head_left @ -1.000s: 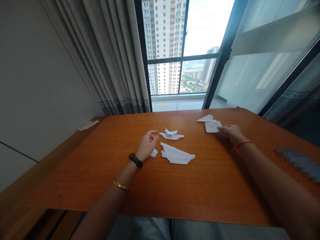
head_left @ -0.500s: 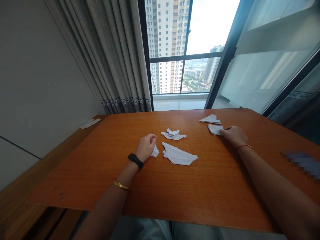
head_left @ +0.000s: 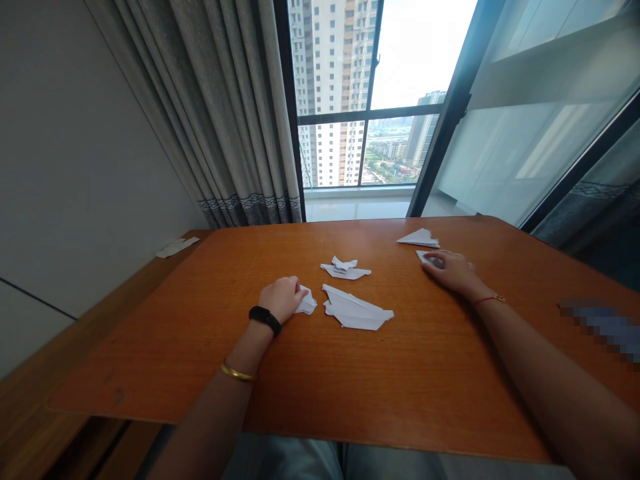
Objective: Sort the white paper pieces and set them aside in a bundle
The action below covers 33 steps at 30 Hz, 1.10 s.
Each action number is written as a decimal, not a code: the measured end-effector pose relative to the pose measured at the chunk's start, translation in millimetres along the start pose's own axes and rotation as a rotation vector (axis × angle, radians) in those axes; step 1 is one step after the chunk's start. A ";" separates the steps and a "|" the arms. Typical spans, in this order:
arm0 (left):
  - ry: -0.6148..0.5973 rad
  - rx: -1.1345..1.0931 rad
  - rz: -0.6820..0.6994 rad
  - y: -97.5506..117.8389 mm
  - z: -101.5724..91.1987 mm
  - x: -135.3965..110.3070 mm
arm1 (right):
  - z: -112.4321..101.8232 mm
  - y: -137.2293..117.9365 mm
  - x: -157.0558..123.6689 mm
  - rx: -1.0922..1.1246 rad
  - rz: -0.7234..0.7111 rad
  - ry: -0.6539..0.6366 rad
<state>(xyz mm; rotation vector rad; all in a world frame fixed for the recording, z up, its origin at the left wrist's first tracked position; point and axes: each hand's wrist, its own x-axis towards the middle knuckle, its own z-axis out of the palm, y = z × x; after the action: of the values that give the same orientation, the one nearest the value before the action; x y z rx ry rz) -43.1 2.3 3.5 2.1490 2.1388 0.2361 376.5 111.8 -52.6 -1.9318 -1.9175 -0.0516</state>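
Note:
At the middle left, my left hand [head_left: 281,298] is closed with curled fingers against a small folded white paper [head_left: 307,304]. Its palm hides the paper's left side. Farther out on the right, my right hand [head_left: 454,272] has its thumb and fingers around a flat folded paper [head_left: 423,255], which still lies on the table and is partly covered. Just behind that lies a pointed paper airplane [head_left: 420,238]. Between my hands rest a large folded paper boat [head_left: 357,310] and a smaller folded paper boat [head_left: 345,271] with a raised middle.
The wooden table [head_left: 210,360] reaches to the window [head_left: 367,117]. A pale paper strip [head_left: 177,247] lies on the ledge at left, below the grey curtain [head_left: 235,133]. A blurred bluish patch [head_left: 605,327] shows at the right edge.
My left hand has shifted left, uncovering more of the small folded paper. My right hand has moved left over the flat folded paper, covering more of it.

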 end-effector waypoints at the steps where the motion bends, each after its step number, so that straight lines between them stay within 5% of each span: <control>1: -0.009 0.003 -0.004 0.1 -0.6 -0.6 | -0.1 1.1 -0.1 0.002 0.002 0.002; 8: -0.044 0.062 -0.076 -4.6 -2.3 -1.6 | -0.9 -0.2 -2.4 0.016 0.000 0.031; 14: -0.059 0.002 -0.089 -10.5 -1.7 -0.4 | -8.7 -8.7 -5.0 0.091 0.024 0.338; 17: -0.096 -0.067 -0.038 -13.5 1.0 1.1 | -13.5 -32.6 -10.4 0.121 -0.070 0.380; 22: -0.140 -0.245 0.076 -17.0 8.4 4.9 | -6.5 -113.1 -25.2 0.227 -0.350 0.071; 26: -0.082 -0.366 0.146 -16.8 14.4 7.2 | 5.5 -172.0 -26.4 0.221 -0.406 -0.098; 33: -0.038 -0.540 0.228 -7.4 19.8 6.4 | 10.1 -193.1 -20.5 0.157 -0.421 -0.162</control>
<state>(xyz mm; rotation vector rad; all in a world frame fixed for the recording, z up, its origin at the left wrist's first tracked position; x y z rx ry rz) -46.8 9.5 -17.0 2.0315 1.5632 0.6938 186.6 88.6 -17.4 -1.4452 -2.3302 0.1340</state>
